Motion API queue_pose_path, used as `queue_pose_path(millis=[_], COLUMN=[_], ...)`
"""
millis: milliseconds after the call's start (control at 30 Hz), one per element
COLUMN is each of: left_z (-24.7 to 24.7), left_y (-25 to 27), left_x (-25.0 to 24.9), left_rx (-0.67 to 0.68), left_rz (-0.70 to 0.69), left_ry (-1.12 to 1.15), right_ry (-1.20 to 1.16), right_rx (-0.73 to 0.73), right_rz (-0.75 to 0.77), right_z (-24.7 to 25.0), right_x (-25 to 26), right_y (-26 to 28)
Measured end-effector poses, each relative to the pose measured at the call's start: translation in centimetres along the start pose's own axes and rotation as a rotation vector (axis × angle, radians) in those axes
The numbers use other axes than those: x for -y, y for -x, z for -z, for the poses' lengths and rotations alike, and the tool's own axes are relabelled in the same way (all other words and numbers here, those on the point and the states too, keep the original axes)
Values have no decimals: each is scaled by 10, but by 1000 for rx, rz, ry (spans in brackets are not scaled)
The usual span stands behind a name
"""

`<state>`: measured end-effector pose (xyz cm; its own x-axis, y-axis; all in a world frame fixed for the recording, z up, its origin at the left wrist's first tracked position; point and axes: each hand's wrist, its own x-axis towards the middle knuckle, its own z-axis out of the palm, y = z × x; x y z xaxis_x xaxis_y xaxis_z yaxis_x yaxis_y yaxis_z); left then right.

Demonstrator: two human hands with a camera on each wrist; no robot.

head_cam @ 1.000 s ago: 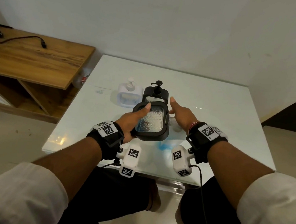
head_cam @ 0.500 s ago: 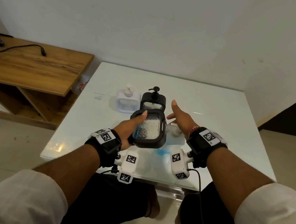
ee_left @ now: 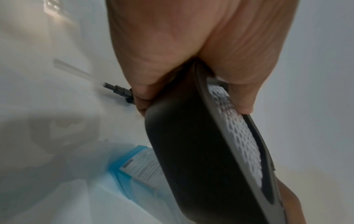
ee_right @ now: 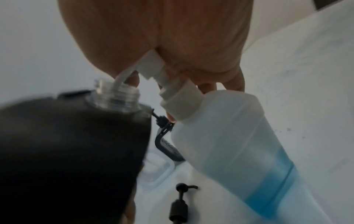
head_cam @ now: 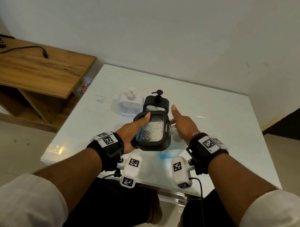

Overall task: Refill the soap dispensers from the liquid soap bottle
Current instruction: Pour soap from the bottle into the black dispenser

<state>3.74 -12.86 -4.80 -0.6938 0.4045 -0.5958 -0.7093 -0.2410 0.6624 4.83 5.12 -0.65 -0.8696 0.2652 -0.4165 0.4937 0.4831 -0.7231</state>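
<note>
Left hand [head_cam: 131,130] grips a black dispenser [head_cam: 152,132] with its pump off, held tilted above the table [head_cam: 218,124] near the front edge, thumb lying across its clear textured window, fingers wrapped round the back. Its bare threaded neck [ee_right: 116,94] points toward the right hand [head_cam: 182,124]. Right hand is closed round the white pump head [ee_right: 151,66] of the liquid soap bottle [ee_right: 239,144]; index finger sticks out straight. The bottle's nozzle sits at the open neck. The bottle is translucent, blue liquid in the lower part, leaning beside the black dispenser; cannot tell whether its base touches the table. Toward the table's middle stand a white dispenser [head_cam: 130,104] and, just beside it to the right, a second black dispenser [head_cam: 156,103], both upright, pumps on. A loose black pump [ee_right: 179,204] lies on the table.
</note>
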Motion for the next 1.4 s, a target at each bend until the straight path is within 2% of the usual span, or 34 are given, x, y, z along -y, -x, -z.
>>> queue_pose_path(millis=[67, 200, 400, 533, 700, 933, 1033, 1133, 1400], left_z=[1, 2, -3, -4, -6, -5, -3, -2, -1], left_y=[0, 2, 5, 4, 6, 4, 1, 0, -6], left_x=[0, 1, -2, -2, -3, -3, -3, -4, -4], left_rx=[4, 6, 12, -2, -5, -25, -30, -26, -14], left_rz=[-4, -7, 1, -3, -8, -37, -45, -47, -39], left_ry=[12, 56, 36, 9, 11, 21, 29, 34, 18], right_ry=[120, 121, -29, -85, -195, -234, -247, -355, -232], right_rx=[-14, -31, 85, 104, 54, -107, -138, -128, -140], right_rz=[37, 60, 69, 53, 17, -22, -27, -31, -56], right_z=[-6, -7, -5, 0, 8, 8, 5, 4, 7], right_x=[1, 1, 7, 9, 14, 15, 19, 26, 22], right_y=[-1, -2, 0, 1, 4, -11, -14, -15, -29])
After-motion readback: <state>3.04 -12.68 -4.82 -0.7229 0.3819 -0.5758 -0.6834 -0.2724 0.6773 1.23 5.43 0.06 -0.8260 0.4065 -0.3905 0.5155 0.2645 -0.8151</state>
